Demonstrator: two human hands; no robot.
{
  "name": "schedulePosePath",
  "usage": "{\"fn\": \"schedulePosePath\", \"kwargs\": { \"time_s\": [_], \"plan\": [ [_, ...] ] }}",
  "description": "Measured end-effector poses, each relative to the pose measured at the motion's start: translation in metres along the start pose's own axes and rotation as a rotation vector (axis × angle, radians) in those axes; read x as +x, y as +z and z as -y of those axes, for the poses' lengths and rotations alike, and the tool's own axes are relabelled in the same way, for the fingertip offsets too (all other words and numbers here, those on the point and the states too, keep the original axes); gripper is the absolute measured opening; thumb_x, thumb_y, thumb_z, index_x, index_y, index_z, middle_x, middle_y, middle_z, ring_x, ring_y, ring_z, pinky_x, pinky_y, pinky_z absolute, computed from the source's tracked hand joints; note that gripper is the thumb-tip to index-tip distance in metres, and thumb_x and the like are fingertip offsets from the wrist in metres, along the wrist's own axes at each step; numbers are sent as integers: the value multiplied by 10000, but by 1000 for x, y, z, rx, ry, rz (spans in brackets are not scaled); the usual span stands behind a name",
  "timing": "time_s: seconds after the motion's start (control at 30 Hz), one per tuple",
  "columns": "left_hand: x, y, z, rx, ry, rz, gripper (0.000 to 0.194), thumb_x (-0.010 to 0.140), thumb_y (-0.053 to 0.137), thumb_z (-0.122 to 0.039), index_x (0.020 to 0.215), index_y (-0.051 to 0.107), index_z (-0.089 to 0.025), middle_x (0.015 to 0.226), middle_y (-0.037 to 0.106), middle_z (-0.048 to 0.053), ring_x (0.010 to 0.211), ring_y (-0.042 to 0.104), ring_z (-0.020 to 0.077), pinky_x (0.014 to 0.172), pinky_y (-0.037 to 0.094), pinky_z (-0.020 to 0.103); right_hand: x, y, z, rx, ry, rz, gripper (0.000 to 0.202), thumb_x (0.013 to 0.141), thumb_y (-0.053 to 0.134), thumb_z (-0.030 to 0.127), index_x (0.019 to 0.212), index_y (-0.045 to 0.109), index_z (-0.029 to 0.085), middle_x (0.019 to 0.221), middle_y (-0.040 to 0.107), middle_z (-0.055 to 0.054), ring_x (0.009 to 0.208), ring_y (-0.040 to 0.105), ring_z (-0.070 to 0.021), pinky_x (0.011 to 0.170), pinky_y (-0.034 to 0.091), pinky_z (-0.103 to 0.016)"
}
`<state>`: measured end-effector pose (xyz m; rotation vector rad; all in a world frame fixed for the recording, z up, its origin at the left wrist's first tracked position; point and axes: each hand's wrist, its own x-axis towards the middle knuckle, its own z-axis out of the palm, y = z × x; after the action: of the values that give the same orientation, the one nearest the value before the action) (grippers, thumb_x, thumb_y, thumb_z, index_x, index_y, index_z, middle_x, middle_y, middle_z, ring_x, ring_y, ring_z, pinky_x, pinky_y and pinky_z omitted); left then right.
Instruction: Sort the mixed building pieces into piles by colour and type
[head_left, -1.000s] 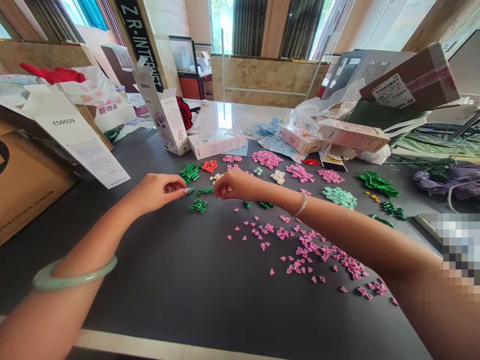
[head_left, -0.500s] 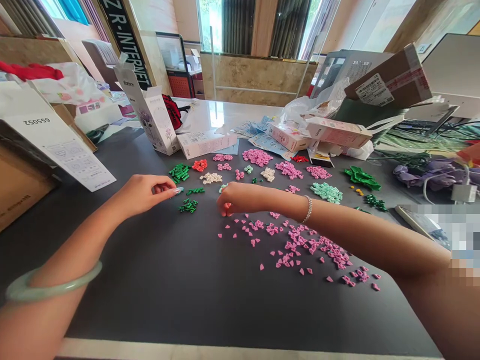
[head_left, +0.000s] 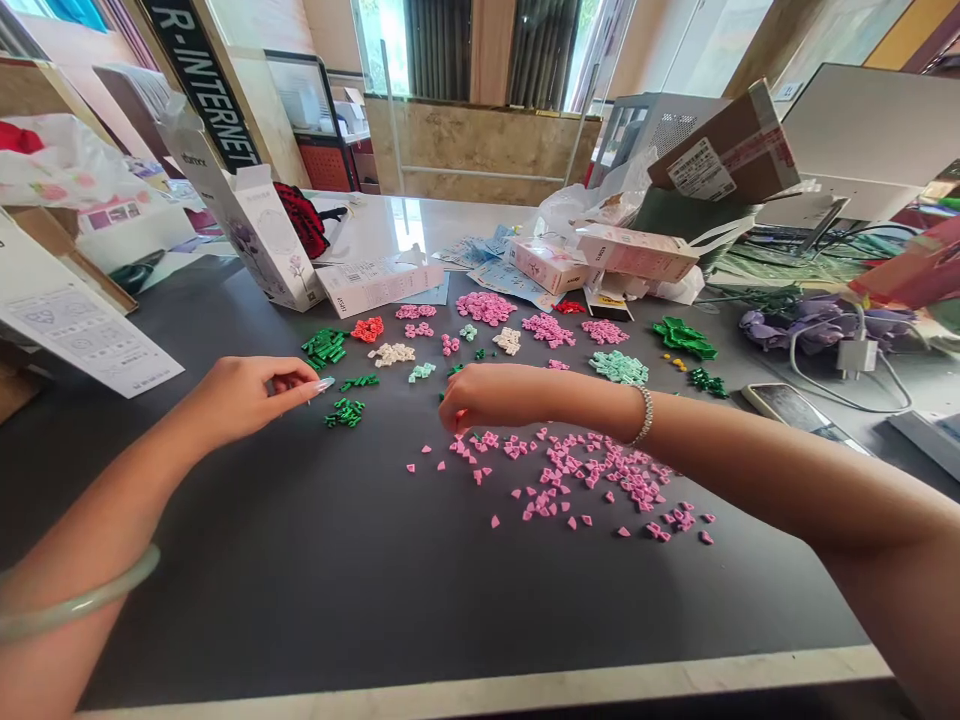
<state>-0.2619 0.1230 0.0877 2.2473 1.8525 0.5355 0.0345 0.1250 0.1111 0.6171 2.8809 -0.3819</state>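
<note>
My left hand (head_left: 244, 398) hovers at the left of the green piles, thumb and forefinger pinched together; what is between them, if anything, is too small to make out. Close to its fingertips lie small dark green bricks (head_left: 345, 412), a short row of green pieces (head_left: 360, 381) and a larger green pile (head_left: 324, 348). My right hand (head_left: 484, 395) is bent downward with curled fingers, mostly hidden behind the hand itself. It is just above the scattered pink pieces (head_left: 551, 490), to the right of a few mint pieces (head_left: 421, 372). A bit of green shows beside it.
Sorted piles lie farther back: pink flower pieces (head_left: 486, 308), cream pieces (head_left: 393, 354), orange-red pieces (head_left: 368, 329), mint pieces (head_left: 619, 367) and green leaves (head_left: 684, 338). Boxes (head_left: 382, 284) stand behind. A phone (head_left: 799, 410), charger (head_left: 856, 355) and purple flowers (head_left: 787, 325) are at the right.
My right hand has moved right, uncovering the few mint pieces. The left hand keeps its pinch by the green piles. The whole view has shifted, with the table's things now farther left.
</note>
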Motion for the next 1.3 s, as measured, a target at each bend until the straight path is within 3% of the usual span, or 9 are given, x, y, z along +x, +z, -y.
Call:
{"fn": "schedulePosePath", "kwargs": {
  "time_s": [0.3, 0.47, 0.73, 1.0, 1.13, 1.3],
  "plan": [
    [-1, 0, -1, 1, 1, -5, 376, 625, 503, -598, 669, 670, -265, 574, 629, -10, 500, 500, 163, 552, 384, 284, -28, 0, -6, 10, 98, -22, 187, 835, 557, 58, 856, 714, 156, 833, 667, -39, 700, 524, -112, 635, 375, -272],
    [-1, 0, -1, 3, 13, -19, 381, 628, 500, -609, 662, 672, -271, 560, 640, -20, 497, 519, 165, 531, 383, 273, -25, 9, -6, -20, 12, -67, 160, 862, 560, 106, 854, 713, 153, 838, 655, -53, 759, 531, -133, 664, 383, -285],
    [-1, 1, 0, 8, 24, -18, 373, 637, 500, -596, 665, 672, -266, 564, 641, -14, 494, 515, 161, 523, 376, 270, -18, 14, -4, -168, -55, -12, 208, 841, 529, 6, 839, 696, 130, 850, 648, -59, 810, 531, -140, 668, 378, -279],
    [-1, 1, -2, 5, 47, -41, 359, 638, 500, -596, 636, 670, -279, 535, 634, -30, 462, 502, 153, 507, 376, 267, -19, 16, -6, -84, 20, -5, 209, 837, 534, 14, 908, 695, 127, 924, 657, -77, 848, 548, -146, 676, 395, -269],
    [-1, 2, 0, 6, 40, -39, 361, 635, 506, -589, 647, 677, -272, 536, 637, -27, 467, 510, 154, 504, 376, 265, -17, 13, -4, -50, 51, 15, 168, 886, 513, 122, 873, 680, 125, 885, 631, -74, 797, 527, -146, 660, 388, -284],
    [-1, 2, 0, 1, 28, -32, 370, 631, 500, -598, 658, 675, -273, 561, 646, -25, 478, 513, 157, 523, 382, 274, -24, 5, -2, -25, 93, 40, 160, 866, 494, 86, 878, 648, 127, 865, 624, -64, 703, 491, -123, 608, 369, -276]
  ]
}}
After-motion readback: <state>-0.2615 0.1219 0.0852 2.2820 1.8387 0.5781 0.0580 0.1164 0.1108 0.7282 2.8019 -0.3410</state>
